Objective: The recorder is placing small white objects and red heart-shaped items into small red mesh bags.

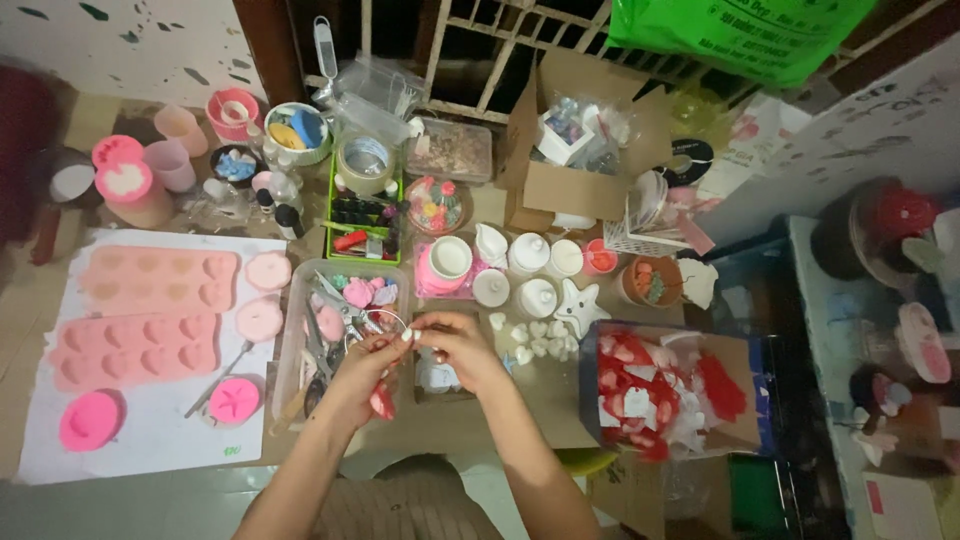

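Note:
My left hand (362, 375) and my right hand (452, 345) meet at the fingertips above a crowded craft table, pinching a small thin thing between them; it is too small to make out. A small red-pink piece (381, 402) hangs under my left palm. Directly below my hands sits a clear plastic box (296, 318) holding scissors, tools and small pink and blue shapes. Small white heart-shaped casts (535, 338) lie just right of my right hand.
Two pink silicone mould trays (150, 282) (130, 350) and round pink moulds lie on white paper (150, 440) at left. White jars (530, 255) and a white starfish (582, 308) stand behind. A cardboard box (570, 185) and a box of red-white pieces (650, 390) sit at right.

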